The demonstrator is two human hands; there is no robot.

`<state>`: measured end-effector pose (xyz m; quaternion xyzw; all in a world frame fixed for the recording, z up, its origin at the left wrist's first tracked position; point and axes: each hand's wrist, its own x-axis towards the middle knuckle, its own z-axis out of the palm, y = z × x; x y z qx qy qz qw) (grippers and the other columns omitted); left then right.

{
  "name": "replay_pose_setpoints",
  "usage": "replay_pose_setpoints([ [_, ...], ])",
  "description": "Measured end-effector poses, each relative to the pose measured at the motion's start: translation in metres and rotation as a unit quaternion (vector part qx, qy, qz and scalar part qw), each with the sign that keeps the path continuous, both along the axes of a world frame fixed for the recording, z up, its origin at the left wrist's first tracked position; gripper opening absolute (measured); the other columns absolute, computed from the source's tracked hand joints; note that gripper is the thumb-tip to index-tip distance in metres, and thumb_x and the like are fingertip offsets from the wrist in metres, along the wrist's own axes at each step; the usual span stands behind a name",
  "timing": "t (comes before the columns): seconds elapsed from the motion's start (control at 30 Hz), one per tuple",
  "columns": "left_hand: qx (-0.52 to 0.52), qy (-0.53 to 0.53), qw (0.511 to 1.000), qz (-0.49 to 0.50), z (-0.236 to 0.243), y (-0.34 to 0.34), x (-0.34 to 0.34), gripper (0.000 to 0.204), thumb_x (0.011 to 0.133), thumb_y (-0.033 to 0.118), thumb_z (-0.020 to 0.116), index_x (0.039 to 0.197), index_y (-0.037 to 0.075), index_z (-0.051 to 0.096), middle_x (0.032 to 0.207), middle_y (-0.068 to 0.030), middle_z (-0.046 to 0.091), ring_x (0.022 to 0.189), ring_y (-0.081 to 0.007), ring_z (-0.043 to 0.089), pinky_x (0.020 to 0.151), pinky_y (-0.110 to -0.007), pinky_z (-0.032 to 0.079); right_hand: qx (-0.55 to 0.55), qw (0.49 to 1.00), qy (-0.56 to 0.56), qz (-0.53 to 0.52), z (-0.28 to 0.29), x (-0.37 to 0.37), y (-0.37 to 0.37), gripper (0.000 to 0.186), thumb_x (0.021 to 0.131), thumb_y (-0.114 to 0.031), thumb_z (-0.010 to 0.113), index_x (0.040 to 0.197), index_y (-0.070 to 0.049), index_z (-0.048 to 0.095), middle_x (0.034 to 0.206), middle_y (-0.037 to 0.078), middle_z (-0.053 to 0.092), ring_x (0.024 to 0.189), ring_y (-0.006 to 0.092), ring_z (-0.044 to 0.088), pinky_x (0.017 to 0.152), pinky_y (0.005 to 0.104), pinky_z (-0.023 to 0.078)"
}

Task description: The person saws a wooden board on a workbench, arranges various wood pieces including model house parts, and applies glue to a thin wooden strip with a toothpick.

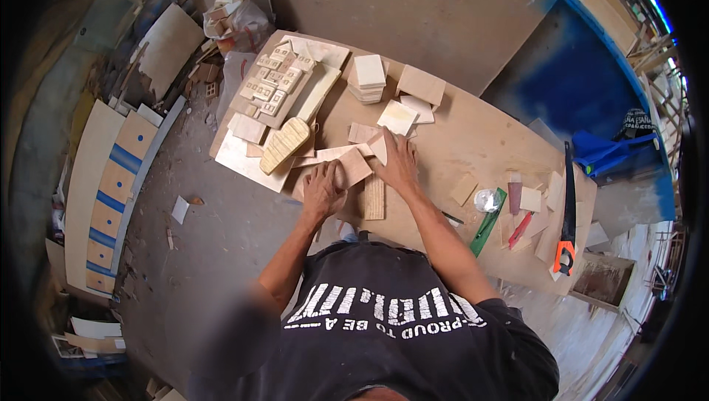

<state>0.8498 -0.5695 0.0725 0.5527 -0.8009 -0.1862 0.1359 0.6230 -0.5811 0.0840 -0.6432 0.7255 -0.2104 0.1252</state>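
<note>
On the plywood worktable, my left hand grips a pinkish wooden board with bent fingers. My right hand closes on a small pale wooden piece just above and right of that board. A grooved strip lies between my forearms. Left of my hands are a model of small wooden buildings and a rounded yellowish wood piece. Behind my right hand lie loose squares and a stack of blocks.
A handsaw, green tool, red tool and clear round object lie on the right, with wood scraps. Blue-sprayed board stands behind. Panels and offcuts lie on the left beside the floor.
</note>
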Motion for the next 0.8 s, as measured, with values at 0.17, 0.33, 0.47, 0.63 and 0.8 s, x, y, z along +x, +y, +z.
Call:
replay_pose_setpoints([
  [0.17, 0.005, -0.044, 0.999, 0.023, 0.009, 0.002, -0.007, 0.083, 0.074, 0.036, 0.078, 0.143, 0.008, 0.041, 0.139, -0.0201, 0.048, 0.125, -0.0384, 0.047, 0.095, -0.058, 0.041, 0.027, 0.999, -0.029, -0.015, -0.003, 0.014, -0.034, 0.091, 0.075, -0.026, 0.076, 0.153, -0.014, 0.031, 0.133, 0.019, 0.043, 0.121, 0.0413, 0.048, 0.104, 0.0574, 0.037],
  [0.33, 0.018, -0.018, 1.000, -0.002, 0.006, -0.003, 0.007, 0.090, 0.073, 0.037, 0.079, 0.147, 0.009, 0.038, 0.140, -0.0193, 0.047, 0.127, -0.0373, 0.046, 0.095, -0.059, 0.041, 0.035, 0.998, -0.027, -0.036, -0.011, 0.018, -0.032, 0.095, 0.075, -0.027, 0.077, 0.156, -0.021, 0.027, 0.151, 0.020, 0.032, 0.134, 0.0443, 0.040, 0.109, 0.0587, 0.031],
  [0.47, 0.052, -0.028, 0.998, -0.029, 0.004, -0.004, 0.020, 0.091, 0.072, 0.034, 0.080, 0.149, 0.012, 0.036, 0.139, -0.0177, 0.047, 0.127, -0.0369, 0.045, 0.098, -0.057, 0.039, 0.087, 0.992, -0.047, -0.078, 0.002, 0.012, -0.008, 0.097, 0.076, -0.028, 0.078, 0.157, -0.023, 0.024, 0.157, 0.019, 0.024, 0.140, 0.0422, 0.034, 0.111, 0.0587, 0.029],
  [0.63, 0.053, -0.028, 0.995, -0.074, -0.003, 0.000, 0.050, 0.096, 0.065, 0.025, 0.080, 0.149, 0.014, 0.035, 0.139, -0.0138, 0.048, 0.131, -0.0355, 0.041, 0.103, -0.053, 0.036, 0.071, 0.981, -0.074, -0.165, -0.017, -0.007, 0.040, 0.093, 0.078, -0.025, 0.078, 0.155, -0.018, 0.026, 0.155, 0.016, 0.030, 0.142, 0.0356, 0.034, 0.113, 0.0549, 0.031],
  [0.8, 0.056, -0.021, 0.991, -0.120, -0.012, -0.003, 0.064, 0.093, 0.065, 0.023, 0.079, 0.148, 0.013, 0.037, 0.143, -0.0140, 0.045, 0.132, -0.0380, 0.039, 0.106, -0.053, 0.033, 0.039, 0.975, -0.107, -0.188, -0.030, -0.007, 0.065, 0.083, 0.079, -0.019, 0.076, 0.150, -0.012, 0.035, 0.148, 0.019, 0.041, 0.135, 0.0365, 0.043, 0.110, 0.0437, 0.038],
])
